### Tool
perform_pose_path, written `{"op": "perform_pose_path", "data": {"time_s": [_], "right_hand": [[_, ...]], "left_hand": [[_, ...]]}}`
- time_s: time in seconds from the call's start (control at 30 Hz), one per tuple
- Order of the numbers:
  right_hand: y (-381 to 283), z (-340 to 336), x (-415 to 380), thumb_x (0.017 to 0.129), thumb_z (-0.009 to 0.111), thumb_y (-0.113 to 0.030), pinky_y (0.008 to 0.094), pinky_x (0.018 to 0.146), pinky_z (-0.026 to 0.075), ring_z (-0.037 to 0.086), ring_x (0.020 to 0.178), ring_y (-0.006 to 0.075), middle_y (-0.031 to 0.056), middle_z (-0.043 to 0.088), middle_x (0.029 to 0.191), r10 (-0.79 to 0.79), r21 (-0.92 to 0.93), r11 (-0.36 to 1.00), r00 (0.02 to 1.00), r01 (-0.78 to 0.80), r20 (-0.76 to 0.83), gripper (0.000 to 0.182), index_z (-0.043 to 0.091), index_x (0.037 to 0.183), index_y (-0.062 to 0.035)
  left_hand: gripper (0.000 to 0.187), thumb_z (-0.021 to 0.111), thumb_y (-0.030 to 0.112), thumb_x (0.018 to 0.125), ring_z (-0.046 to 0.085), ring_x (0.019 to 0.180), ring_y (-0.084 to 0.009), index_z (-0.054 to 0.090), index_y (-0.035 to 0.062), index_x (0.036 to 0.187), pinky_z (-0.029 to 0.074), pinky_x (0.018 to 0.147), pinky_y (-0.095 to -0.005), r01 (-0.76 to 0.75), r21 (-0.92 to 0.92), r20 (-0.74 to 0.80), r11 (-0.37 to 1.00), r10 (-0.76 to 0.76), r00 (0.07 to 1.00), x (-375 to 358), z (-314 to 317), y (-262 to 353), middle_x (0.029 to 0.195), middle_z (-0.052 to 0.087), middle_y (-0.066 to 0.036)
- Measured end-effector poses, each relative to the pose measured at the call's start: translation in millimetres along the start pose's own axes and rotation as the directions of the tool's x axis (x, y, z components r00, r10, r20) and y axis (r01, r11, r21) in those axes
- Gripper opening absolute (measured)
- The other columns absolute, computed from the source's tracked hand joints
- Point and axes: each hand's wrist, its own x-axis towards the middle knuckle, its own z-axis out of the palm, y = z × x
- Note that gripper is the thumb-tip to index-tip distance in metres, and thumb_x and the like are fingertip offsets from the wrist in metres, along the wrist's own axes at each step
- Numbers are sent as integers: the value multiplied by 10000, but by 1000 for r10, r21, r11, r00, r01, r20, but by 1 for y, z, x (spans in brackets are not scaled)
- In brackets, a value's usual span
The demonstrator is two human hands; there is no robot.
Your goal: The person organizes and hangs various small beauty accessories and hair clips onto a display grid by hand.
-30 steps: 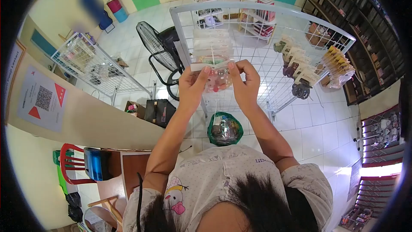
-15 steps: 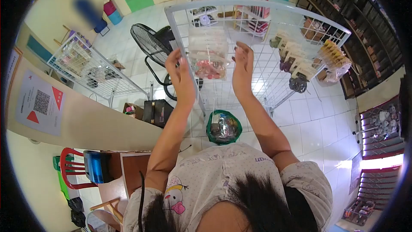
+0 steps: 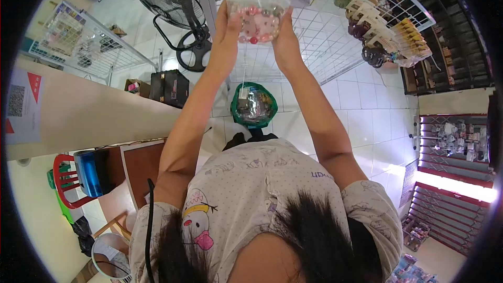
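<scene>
From where I stand, in the head view, the bead packet (image 3: 255, 27) is up at the top, in front of the white wire rack (image 3: 319, 39). It is clear plastic, and through its lower part I see round beads in pink, red, cream and grey about a pale pink middle. Above them is a whitish, cloudy band, with more pale packaging at the picture's edge. I can't tell whether the packet hangs from the rack or is held free of it.

The two hands are apart, with the packet between them. The left hand (image 3: 226, 36) is at its left edge, fingers pointing up and thumb along the plastic. The right hand (image 3: 284, 36) is at the other edge, also fingers up. Both look to be touching the sides, but how far the fingers are closed, or whether they pinch the plastic, I can't tell.

To the right, cards of hair ties (image 3: 369, 31) and yellow packs (image 3: 411, 36) hang in rows. Below the packet, a green bag (image 3: 274, 109) full of plastic-wrapped goods sits on the tiles, and a black fan (image 3: 170, 2) stands left of the rack.
</scene>
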Motion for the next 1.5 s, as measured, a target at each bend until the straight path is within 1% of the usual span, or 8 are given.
{"op": "perform_pose_path", "data": {"time_s": [0.13,0.43,0.7,0.83,1.07,1.27,1.4,1.5], "right_hand": [[30,-9,-19,922,203,-627,401,1022,322,434,1213,237,119,422,1354,123,-59,989,978,-134,-168,750,268,1400,-53],[65,-63,-100,959,346,-482,328,892,423,585,972,207,127,608,1100,243,-167,949,958,-268,-154,561,544,1149,7],[109,-136,-178,951,479,-310,267,762,465,597,849,147,82,637,953,427,-184,877,896,-444,-125,351,591,1032,13],[195,-190,-226,894,545,-341,270,672,464,604,769,143,71,642,891,740,-186,645,667,-741,-87,339,603,956,-13],[344,-242,-315,832,592,-415,267,508,430,549,569,126,31,582,681,924,-316,328,372,-890,-91,382,604,786,-36],[494,-248,-295,768,644,-486,370,667,479,627,729,275,137,645,738,736,-597,343,603,-725,-309,495,632,867,0],[558,-236,-204,716,674,-526,395,802,469,631,876,336,209,656,894,729,-510,402,603,-761,-325,611,643,972,28],[639,-234,-164,692,688,-564,370,803,469,616,920,280,183,630,929,445,-554,568,793,-609,-416,723,554,1123,1]], "left_hand": [[616,390,458,953,405,1232,-188,266,43,1390,315,1022,-319,141,-49,23,989,-140,990,-11,-18,-21,1351,399,-100],[300,423,33,911,411,1252,-196,490,9,1202,288,1050,-330,-101,182,-75,978,116,990,-77,-66,-28,1347,437,-124],[298,446,58,898,535,1054,-179,497,6,1187,395,932,-314,264,155,-302,952,-208,930,-168,-75,-63,1206,535,-80],[262,484,134,908,564,961,-178,526,10,1134,427,863,-297,417,-7,-490,909,-367,791,-249,-42,-115,1129,564,-78],[286,469,222,928,568,895,-152,548,-2,1086,436,791,-284,650,34,-250,759,-624,741,-370,61,-186,1046,587,-85],[240,533,82,905,548,841,-145,543,31,1139,448,757,-251,748,216,-82,628,-751,655,-447,71,-227,1062,552,-96],[223,527,56,897,571,909,-156,559,15,1114,457,801,-267,868,99,-233,487,-836,496,-498,45,-260,1020,578,-102],[204,518,52,899,583,947,-161,571,9,1092,457,832,-277,883,141,-380,449,-799,467,-537,28,-287,1017,600,-108]]}}
